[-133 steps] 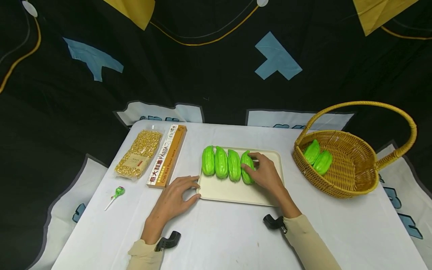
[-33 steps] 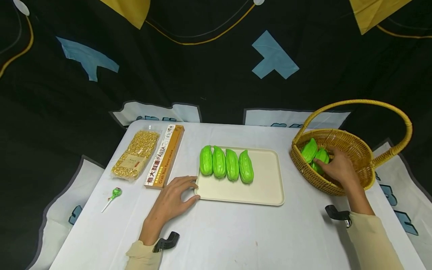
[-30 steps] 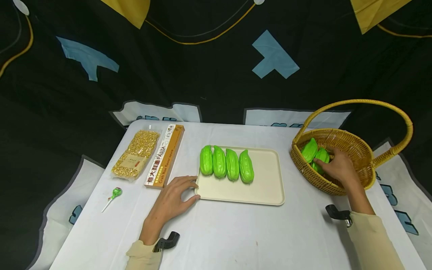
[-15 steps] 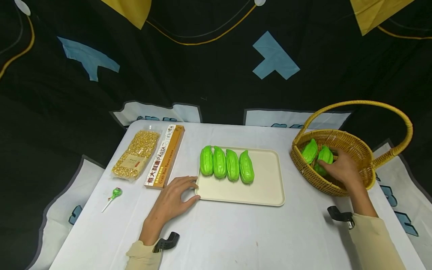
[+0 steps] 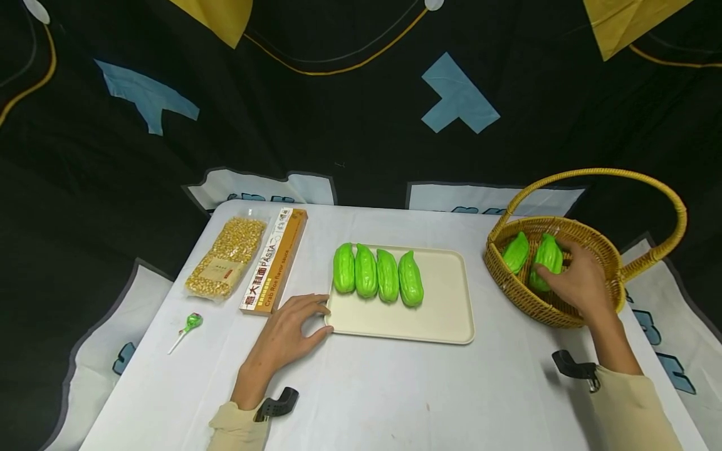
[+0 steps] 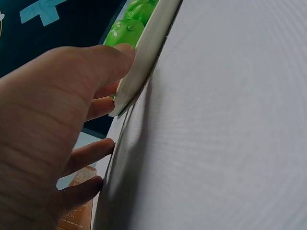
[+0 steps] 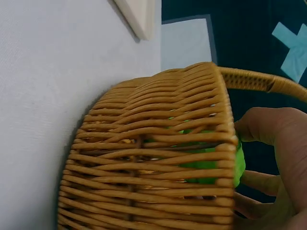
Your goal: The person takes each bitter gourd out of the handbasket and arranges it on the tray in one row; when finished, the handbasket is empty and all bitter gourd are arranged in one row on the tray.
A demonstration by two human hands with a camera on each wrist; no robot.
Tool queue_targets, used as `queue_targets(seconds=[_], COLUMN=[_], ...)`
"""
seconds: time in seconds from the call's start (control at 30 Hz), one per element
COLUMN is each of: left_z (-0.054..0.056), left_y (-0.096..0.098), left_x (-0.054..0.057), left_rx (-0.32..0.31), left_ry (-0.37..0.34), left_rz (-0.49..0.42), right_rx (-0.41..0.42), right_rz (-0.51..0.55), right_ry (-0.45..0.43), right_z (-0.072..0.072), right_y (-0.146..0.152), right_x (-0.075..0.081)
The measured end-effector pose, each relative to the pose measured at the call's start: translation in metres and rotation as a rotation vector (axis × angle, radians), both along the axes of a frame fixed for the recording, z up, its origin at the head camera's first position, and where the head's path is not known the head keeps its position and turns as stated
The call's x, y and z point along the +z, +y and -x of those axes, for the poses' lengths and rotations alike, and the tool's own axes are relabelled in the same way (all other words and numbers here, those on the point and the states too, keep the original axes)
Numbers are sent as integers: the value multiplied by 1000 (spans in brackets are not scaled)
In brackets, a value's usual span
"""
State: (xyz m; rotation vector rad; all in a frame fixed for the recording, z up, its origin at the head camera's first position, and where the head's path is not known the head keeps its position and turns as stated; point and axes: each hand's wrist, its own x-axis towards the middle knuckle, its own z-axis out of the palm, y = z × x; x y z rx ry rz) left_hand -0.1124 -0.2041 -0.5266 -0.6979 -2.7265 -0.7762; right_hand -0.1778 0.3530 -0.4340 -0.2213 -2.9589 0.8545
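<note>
In the head view my right hand (image 5: 580, 279) is inside the wicker basket (image 5: 564, 313), gripping a green bitter melon (image 5: 547, 260) between thumb and fingers. Another bitter melon (image 5: 516, 252) lies to its left in the basket. The right wrist view shows the held bitter melon (image 7: 239, 165) at the rim, partly hidden behind the weave. My left hand (image 5: 290, 332) rests on the table with thumb and forefinger touching the left corner of the cream tray (image 5: 440, 313). Several bitter melons (image 5: 388, 277) lie side by side on the tray's left part.
Left of the tray lie a pasta box (image 5: 274, 263), a bag of corn kernels (image 5: 227, 258) and a green lollipop (image 5: 193, 321) on the white table (image 5: 361, 401). The basket's tall handle (image 5: 609, 171) arches over its opening.
My right hand has moved from the tray's fourth bitter melon to the basket and taken hold of one there, lifting it slightly and shifting it right. The left hand stays at the tray.
</note>
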Motion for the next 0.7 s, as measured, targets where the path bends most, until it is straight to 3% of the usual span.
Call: queue_targets(seconds=[0.47, 0.7], left_z=[0, 0], left_y=[0, 0], left_x=[-1, -1], left_rx=[3, 4], left_ry=[-6, -9], left_rz=[4, 3], right_rx=[-13, 9], right_rz=[-34, -10], right_ry=[108, 144], right_z=[-16, -24], right_y=[-16, -28], right_x=[27, 33])
